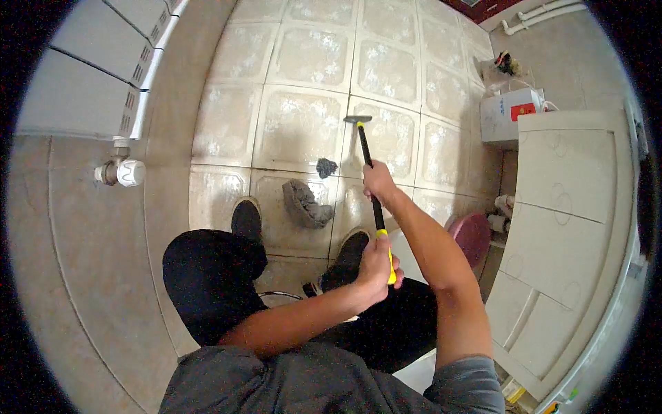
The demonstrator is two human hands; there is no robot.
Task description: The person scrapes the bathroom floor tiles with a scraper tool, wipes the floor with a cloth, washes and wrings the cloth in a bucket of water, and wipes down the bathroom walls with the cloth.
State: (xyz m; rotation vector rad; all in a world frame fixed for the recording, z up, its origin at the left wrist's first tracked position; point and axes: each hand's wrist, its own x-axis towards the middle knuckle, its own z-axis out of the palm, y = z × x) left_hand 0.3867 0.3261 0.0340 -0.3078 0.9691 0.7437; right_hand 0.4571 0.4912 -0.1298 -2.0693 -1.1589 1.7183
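Observation:
A scraper (366, 145) with a long black handle, yellow grip and narrow grey crosswise head reaches forward over the tiled floor (303, 124). My right hand (378, 181) is closed around the middle of its black shaft. Lower down, my left hand (376, 268) wraps the yellow grip near the handle's end. The head appears to rest on a tile, though contact is hard to judge. Left of the shaft lies a small dark crumpled wad (326, 167), its material unclear. A bunched grey cloth (307, 204) lies between my shoes, slightly ahead of them.
A white radiator (89, 83) with a valve (127, 172) is on the left wall. At right stand a cream cabinet (552, 228), a white box (507, 114) and a pinkish basin (471, 238). White pipes (545, 15) run along the far right wall.

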